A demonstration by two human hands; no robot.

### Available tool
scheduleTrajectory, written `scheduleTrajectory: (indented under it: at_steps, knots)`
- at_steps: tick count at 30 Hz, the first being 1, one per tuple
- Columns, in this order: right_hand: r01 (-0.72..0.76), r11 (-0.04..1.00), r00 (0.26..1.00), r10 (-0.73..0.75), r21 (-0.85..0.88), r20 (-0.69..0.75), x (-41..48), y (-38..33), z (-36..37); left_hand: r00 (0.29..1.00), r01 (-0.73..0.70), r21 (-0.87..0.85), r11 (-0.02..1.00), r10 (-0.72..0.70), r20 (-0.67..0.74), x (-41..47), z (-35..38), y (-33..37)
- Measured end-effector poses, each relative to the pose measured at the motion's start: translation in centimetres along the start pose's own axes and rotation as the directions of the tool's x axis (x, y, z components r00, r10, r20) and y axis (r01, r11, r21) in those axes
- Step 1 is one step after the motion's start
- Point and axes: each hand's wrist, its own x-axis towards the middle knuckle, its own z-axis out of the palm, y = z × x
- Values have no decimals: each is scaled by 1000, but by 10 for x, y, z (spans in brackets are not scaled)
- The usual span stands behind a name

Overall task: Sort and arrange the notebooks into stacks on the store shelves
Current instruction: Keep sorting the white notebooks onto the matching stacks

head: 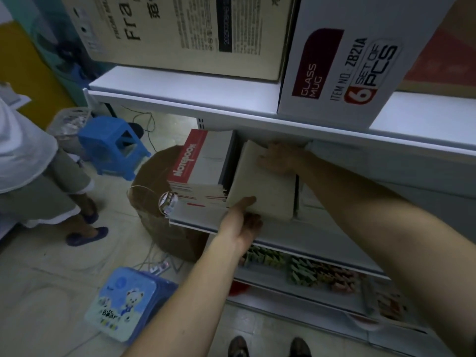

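A stack of cream-covered notebooks (265, 186) lies on the middle white shelf (195, 225). My left hand (240, 217) grips its near left corner, thumb on top and fingers underneath. My right hand (279, 157) lies flat on the top cover at the far end, under the shelf above. To the left on the same shelf sits a taller stack of red-and-white notebooks (199, 166) marked NOTEBOOK. A further pale stack (306, 199) shows to the right, partly hidden by my right forearm.
The upper shelf (180, 99) carries a cardboard box (180, 32) and a white glass-mug box (345, 63). On the floor lie blue bear-print notebooks (123, 302), a brown box (164, 210), cables and a blue stool (116, 145). Another person (38, 176) stands at left. Lower shelves hold small coloured goods (314, 274).
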Motion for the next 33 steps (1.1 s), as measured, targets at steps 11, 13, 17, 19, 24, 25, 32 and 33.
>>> scheduleTrajectory:
  at_steps: [11,13,17,19,24,25,32,33]
  knots:
    - [-98,980,993,84,172,82,9,-8,9,992,-100,-29,995,98,-78,10,6,-13]
    - [-93,979,993,77,182,93,4,-9,13,987,-118,-53,992,112,-111,8,8,-19]
    - [-112,978,983,83,176,164,3,-8,5,989,-122,-118,985,111,-101,0,7,-25]
    - [-135,968,982,103,212,157,4,-7,3,991,-110,-130,985,99,-92,-3,2,-25]
    - [-155,950,986,133,270,98,7,-14,9,996,-62,-102,993,54,-75,-6,-12,-28]
    - [-139,963,989,125,232,74,8,-15,10,996,-67,-97,993,60,-72,-6,-13,-28]
    - [-168,948,983,141,270,117,8,-15,13,992,-102,-137,985,89,-91,-3,-8,-32]
    - [-178,944,981,150,276,121,8,-15,12,992,-102,-149,984,89,-92,-3,-7,-33]
